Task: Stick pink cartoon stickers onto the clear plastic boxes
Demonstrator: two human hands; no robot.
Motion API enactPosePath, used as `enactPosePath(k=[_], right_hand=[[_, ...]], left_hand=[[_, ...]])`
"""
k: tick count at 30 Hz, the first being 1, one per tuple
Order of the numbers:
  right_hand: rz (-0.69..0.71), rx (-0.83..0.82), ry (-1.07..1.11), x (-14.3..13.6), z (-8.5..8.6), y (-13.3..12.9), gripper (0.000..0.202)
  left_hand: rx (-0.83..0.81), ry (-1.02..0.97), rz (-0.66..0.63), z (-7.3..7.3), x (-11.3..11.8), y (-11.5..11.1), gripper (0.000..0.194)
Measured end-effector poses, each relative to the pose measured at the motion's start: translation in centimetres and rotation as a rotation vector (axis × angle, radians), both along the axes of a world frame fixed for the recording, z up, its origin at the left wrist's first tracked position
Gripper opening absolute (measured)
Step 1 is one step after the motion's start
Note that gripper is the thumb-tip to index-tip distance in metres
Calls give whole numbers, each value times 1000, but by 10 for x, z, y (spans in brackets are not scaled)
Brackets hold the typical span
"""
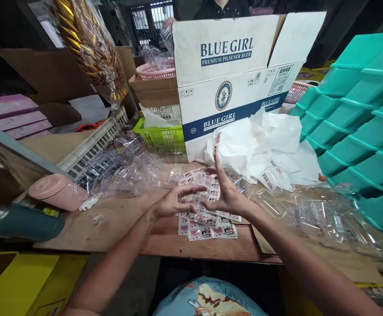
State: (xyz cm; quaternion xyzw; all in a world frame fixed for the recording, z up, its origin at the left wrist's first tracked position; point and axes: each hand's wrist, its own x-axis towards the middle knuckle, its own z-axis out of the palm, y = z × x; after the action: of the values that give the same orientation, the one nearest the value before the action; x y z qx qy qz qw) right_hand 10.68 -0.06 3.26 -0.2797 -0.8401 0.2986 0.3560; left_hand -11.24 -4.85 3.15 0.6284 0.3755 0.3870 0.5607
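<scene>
My left hand (175,202) hovers over the sticker sheets (213,232), thumb and fingers apart, with nothing clearly in it. Facing it from the right is my right hand (227,193), its index finger stretched up and the thumb spread. A small printed strip (217,139) shows at that fingertip; whether it sticks to the finger or lies behind it, I cannot tell. The sheets overlap on the table, printed with small cartoon figures and pink marks. Clear plastic pieces (128,171) are heaped to the left, and more clear plastic covers (316,215) lie to the right.
A white and blue carton (224,74) stands behind crumpled white paper (254,140). Teal bins (369,131) are stacked at right. A pink cup (58,192) and dark bottle (23,223) lie at left, near a green basket (165,136). Someone stands behind the carton.
</scene>
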Motion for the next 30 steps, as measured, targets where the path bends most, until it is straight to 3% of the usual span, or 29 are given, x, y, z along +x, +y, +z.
enactPosePath(k=[2,4,5,8,10,12,16,21,30], right_hand=[[-152,-149,45,-3,-2,3,134],[-229,-314,66,-4,-3,5,134],[-251,-354,64,-3,-2,5,132],[-305,-300,104,9,8,-7,119],[-243,-343,213,23,15,-25,95],[-60,-544,338,36,18,-47,74],[240,-936,503,50,8,-85,71],[294,-1176,677,49,-10,-104,74],[345,-1293,823,51,-23,-110,63]], left_hand=[[68,-25,86,-10,11,-4,54],[67,-64,217,-22,23,-8,32],[19,-121,246,-26,29,-10,23],[-216,-427,254,-31,42,-18,24],[-356,-657,245,-27,45,-23,21],[-410,-762,224,-21,46,-29,18],[-447,-784,191,-15,51,-37,27],[-475,-749,225,-18,64,-41,25],[-488,-673,263,-20,74,-42,17]])
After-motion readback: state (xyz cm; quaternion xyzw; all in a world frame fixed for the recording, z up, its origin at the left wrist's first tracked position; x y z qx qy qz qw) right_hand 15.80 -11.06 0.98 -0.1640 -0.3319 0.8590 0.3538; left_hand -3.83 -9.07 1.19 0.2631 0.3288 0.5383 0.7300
